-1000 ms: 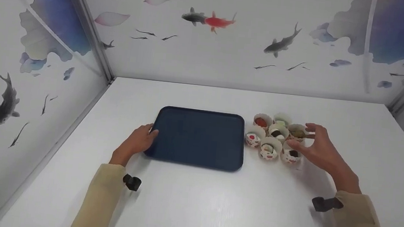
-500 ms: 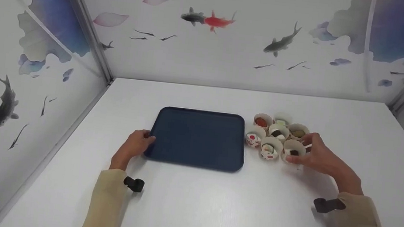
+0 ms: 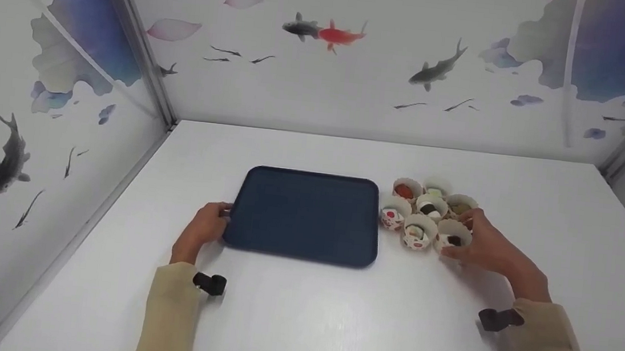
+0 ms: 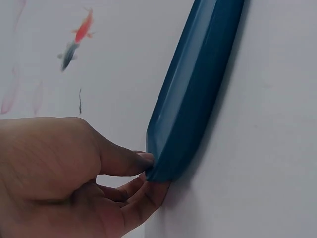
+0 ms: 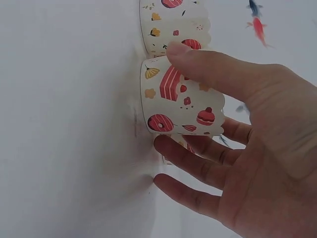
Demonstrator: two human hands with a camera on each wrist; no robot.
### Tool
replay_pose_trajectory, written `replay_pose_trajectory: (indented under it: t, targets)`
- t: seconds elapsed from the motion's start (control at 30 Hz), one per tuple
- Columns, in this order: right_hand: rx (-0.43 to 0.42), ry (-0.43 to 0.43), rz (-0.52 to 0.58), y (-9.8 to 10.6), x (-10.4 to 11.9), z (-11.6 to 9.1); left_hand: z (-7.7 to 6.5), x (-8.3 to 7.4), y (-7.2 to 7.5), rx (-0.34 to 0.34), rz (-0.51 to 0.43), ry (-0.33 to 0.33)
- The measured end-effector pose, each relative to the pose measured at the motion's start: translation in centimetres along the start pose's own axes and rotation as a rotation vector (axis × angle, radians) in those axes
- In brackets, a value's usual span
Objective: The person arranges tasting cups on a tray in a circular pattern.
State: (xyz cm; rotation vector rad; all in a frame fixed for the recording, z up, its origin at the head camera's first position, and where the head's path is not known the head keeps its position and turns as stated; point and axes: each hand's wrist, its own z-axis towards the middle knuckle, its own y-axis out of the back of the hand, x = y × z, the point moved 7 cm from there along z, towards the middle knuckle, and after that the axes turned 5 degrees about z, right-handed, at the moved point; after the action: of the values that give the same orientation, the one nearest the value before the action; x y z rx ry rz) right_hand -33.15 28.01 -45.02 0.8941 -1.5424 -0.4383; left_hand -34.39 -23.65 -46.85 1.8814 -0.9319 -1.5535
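Note:
A dark blue rectangular tray [image 3: 304, 215] lies on the white table. My left hand [image 3: 204, 225] pinches its left edge; in the left wrist view the thumb lies on the rim of the tray [image 4: 190, 94] and fingers reach beneath it. Right of the tray stand several paper baking cups with small sushi-like pieces in them. Around the front right cup [image 3: 450, 247], which holds a white piece with a dark top, my right hand [image 3: 489, 247] has its thumb and fingers. In the right wrist view that printed paper cup [image 5: 181, 101] sits between thumb and fingers, upright on the table.
Close against the gripped cup stand the other cups, among them one with a red piece [image 3: 404, 190] and one with a black-banded white piece [image 3: 431, 208]. A white wall [image 3: 370, 109] painted with fish rises behind the table, another at the left.
My right hand has come down and nearer, from beside the back right cup to around the front right one. The left thumb has drawn back to the tray's edge. Tray and cups look unmoved.

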Motion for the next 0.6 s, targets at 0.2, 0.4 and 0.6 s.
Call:
replay_pose_trajectory:
  t: [0.2, 0.4, 0.6]
  targets:
    - [-0.018, 0.028, -0.001, 0.1, 0.1, -0.1, 0.2, 0.2, 0.3, -0.001, 0.015, 0.009]
    - [-0.047, 0.017, -0.002, 1.0, 0.0, -0.5, 0.3, 0.3, 0.2, -0.004, -0.009, 0.0]
    - [-0.073, 0.001, 0.045, 1.7, 0.3, -0.7, 0.3, 0.3, 0.3, -0.001, -0.019, -0.007]
